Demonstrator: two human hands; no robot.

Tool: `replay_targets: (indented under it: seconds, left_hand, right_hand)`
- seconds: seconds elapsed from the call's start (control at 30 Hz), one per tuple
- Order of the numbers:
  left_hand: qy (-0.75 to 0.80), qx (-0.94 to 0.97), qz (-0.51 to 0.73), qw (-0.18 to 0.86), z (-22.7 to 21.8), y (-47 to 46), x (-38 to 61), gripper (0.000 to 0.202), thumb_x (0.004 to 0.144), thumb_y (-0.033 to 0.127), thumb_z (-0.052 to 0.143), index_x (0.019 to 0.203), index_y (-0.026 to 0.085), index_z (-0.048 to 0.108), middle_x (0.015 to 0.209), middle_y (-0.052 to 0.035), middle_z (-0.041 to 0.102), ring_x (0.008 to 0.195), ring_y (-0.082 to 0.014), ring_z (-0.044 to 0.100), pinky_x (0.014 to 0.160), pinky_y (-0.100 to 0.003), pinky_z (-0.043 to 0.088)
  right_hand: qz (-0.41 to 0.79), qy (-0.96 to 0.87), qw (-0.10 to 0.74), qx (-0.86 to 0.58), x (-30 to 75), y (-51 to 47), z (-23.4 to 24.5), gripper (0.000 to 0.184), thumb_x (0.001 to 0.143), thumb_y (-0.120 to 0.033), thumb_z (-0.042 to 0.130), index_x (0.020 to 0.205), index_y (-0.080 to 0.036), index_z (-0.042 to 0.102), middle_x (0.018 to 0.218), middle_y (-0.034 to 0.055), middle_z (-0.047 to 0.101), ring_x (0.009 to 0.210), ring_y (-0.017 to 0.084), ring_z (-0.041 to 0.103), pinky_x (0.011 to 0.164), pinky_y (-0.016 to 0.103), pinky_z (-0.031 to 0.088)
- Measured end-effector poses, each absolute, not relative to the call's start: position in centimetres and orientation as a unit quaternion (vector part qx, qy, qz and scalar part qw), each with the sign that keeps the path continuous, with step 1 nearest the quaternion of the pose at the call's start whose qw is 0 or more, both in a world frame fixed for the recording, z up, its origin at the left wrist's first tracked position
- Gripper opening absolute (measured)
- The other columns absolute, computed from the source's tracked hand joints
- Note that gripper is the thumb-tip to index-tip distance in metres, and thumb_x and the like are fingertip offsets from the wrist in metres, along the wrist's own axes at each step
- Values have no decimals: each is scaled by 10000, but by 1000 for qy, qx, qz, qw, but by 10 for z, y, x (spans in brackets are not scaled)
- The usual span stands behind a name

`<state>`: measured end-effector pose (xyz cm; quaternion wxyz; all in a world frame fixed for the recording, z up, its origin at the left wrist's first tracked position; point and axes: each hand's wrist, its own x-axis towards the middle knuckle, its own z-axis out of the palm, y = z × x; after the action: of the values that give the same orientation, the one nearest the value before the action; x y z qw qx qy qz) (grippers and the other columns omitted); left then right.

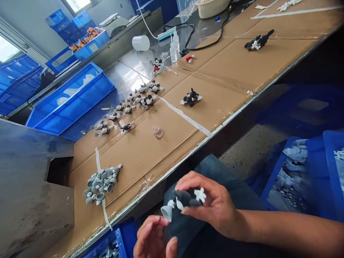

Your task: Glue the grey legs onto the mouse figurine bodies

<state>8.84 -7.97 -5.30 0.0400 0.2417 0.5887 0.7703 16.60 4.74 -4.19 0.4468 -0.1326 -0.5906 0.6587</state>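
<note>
My right hand (pixel 220 211) is closed around a small black mouse figurine part (pixel 183 199), with a white gloved hand piece showing by the fingers. From its left side sticks out a grey cone (pixel 167 213), like a megaphone, held by another white glove. Just below the cone is my left hand (pixel 152 236), its thumb apart from its curled fingers; one fingertip is at the cone's rim, and whether it presses there I cannot tell. A pile of grey cone pieces (pixel 100 182) with white gloves lies on the cardboard-covered table (pixel 134 157) to the left.
Rows of mouse figurine parts (pixel 146 100) lie along the table's far side. Two black clusters (pixel 191 97) (pixel 259 41) sit farther right. A painted mouse figurine (pixel 156 66) stands near white bottles (pixel 174 46). Blue crates (pixel 72 96) stand behind; another bin (pixel 123 236) is below the edge.
</note>
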Motion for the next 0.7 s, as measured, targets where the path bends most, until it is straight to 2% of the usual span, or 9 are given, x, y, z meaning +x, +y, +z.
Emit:
replay_targets:
  seconds: [0.07,0.17,0.23,0.37,0.57,0.7]
  left_hand:
    - [592,228,770,63,-49,-77,92,433,780,258,869,1184,297,719,1119,48,759,915,-110,737,886,-197,602]
    - [604,207,764,90,-38,-73,98,478,801,228,849,1243,328,698,1196,49,764,1009,-127,740,951,-215,588]
    - [621,200,753,90,-33,-70,99,477,797,222,852,1239,323,702,1204,52,767,1008,-132,746,940,-211,594]
    - [650,196,731,68,-32,-69,94,370,791,287,860,1144,273,749,1090,42,802,924,-137,771,863,-185,612]
    - [675,189,713,14,-40,-69,85,281,734,322,894,970,207,794,876,-8,810,723,-147,758,687,-206,636]
    - [663,125,735,70,-35,-71,80,324,630,317,955,901,211,812,781,-10,804,641,-141,750,666,-192,629]
  right_hand:
    - [797,-464,342,-181,164,44,-36,244,802,-275,842,964,-168,694,844,11,721,765,117,685,732,223,574]
    - [881,-342,245,-217,161,45,-29,373,704,-304,910,978,-160,701,801,-11,726,725,99,668,733,220,552]
    - [888,-323,227,-233,160,46,-26,396,667,-315,929,960,-145,725,781,-14,716,708,98,648,717,226,535]
    - [896,-322,200,-231,158,47,-25,348,650,-332,937,768,-112,695,690,-28,676,649,75,592,667,204,492]
    - [903,-311,163,-249,158,45,-25,433,580,-326,978,817,-120,679,738,-33,701,700,82,620,694,200,501]
    - [906,-317,152,-235,159,48,-23,409,643,-398,939,788,-124,673,715,-24,713,659,69,624,672,196,497]
